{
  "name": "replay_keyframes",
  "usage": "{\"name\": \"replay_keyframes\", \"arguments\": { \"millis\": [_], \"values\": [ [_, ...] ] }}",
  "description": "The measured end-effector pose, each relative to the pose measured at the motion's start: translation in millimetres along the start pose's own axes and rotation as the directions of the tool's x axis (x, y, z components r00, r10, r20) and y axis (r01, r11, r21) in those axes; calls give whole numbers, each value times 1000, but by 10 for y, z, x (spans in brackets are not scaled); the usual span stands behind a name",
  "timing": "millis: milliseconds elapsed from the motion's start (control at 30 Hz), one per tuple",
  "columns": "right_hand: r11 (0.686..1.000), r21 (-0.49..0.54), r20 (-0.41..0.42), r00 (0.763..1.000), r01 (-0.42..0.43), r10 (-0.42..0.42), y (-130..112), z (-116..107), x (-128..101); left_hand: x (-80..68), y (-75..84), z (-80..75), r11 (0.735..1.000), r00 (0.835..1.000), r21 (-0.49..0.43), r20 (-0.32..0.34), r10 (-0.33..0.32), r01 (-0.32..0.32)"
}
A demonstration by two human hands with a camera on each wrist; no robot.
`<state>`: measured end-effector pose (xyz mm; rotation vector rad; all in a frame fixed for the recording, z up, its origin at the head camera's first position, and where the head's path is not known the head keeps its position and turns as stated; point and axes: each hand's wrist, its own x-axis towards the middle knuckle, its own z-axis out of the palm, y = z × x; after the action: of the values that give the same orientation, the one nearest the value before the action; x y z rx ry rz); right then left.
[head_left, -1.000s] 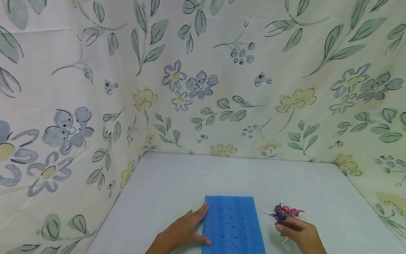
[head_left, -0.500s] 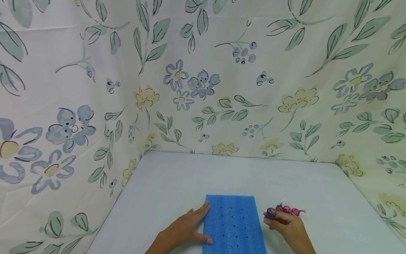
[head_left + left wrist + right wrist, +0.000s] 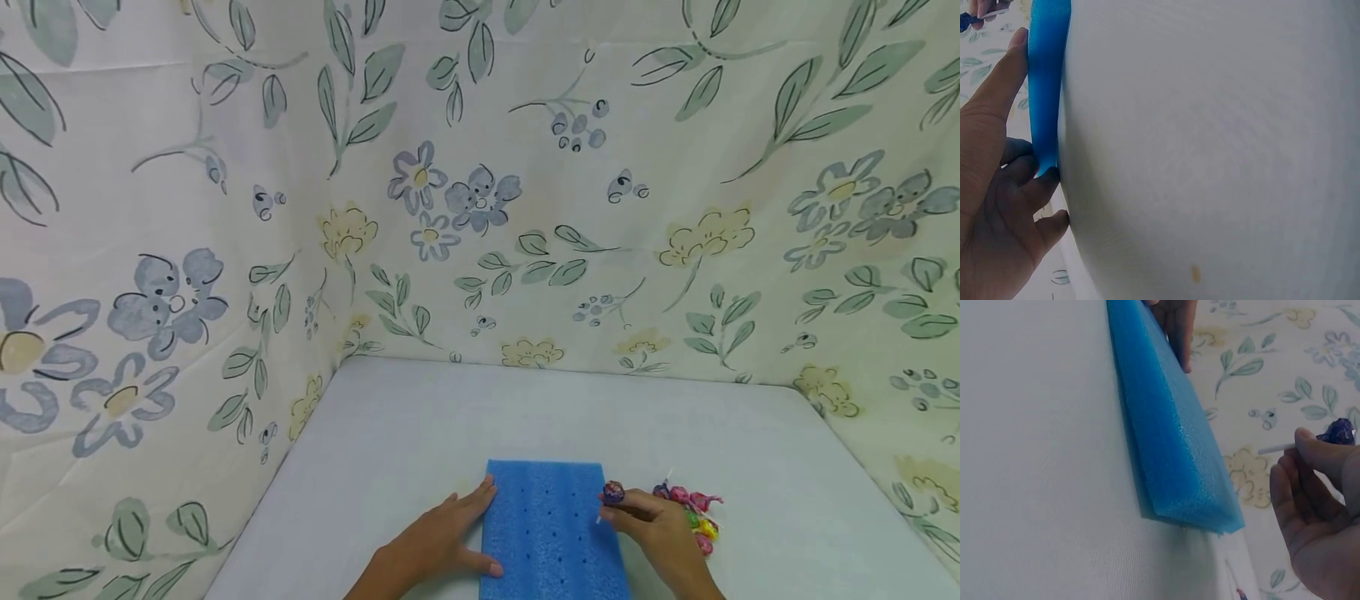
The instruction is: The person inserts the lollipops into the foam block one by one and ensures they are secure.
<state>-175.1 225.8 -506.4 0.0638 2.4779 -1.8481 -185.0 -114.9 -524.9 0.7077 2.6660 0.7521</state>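
A blue foam block [image 3: 543, 525] with rows of small holes in its top lies on the white table. My left hand [image 3: 442, 542] rests along its left edge, thumb and fingers spread; in the left wrist view the fingertips [image 3: 1049, 181] touch its side. My right hand [image 3: 656, 529] pinches a dark purple wrapped lollipop [image 3: 613, 492] by its stick, over the block's right edge. The right wrist view shows the white stick [image 3: 1275, 449] poking out below the thumb, candy end up. Just right of that hand lies a pile of wrapped lollipops [image 3: 701, 500], partly hidden by it.
Floral cloth [image 3: 480, 275] hangs behind the white table [image 3: 420, 417] and along both sides. The pile includes pink, green and yellow wrappers. One more lollipop stick [image 3: 1230, 572] shows beyond the block's end in the right wrist view.
My right hand has picked the purple lollipop from the pile, turned it candy end up, and moved it left to the foam's right edge. The left hand has stayed on the foam.
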Motion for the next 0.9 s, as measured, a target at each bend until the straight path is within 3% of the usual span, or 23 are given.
{"name": "replay_keyframes", "arguments": {
  "millis": [200,533,900],
  "values": [
    [1000,-6,-33,999,2,-2,-28,118,30,10,-8,7,1000,1000,-7,0,0,0],
    [996,33,3,996,88,-88,2,267,94,-19,23,-13,1000,1000,-4,-1,-8,8],
    [998,17,4,999,54,-54,-42,450,185,3,35,-7,1000,1000,9,8,-29,29]
  ]
}}
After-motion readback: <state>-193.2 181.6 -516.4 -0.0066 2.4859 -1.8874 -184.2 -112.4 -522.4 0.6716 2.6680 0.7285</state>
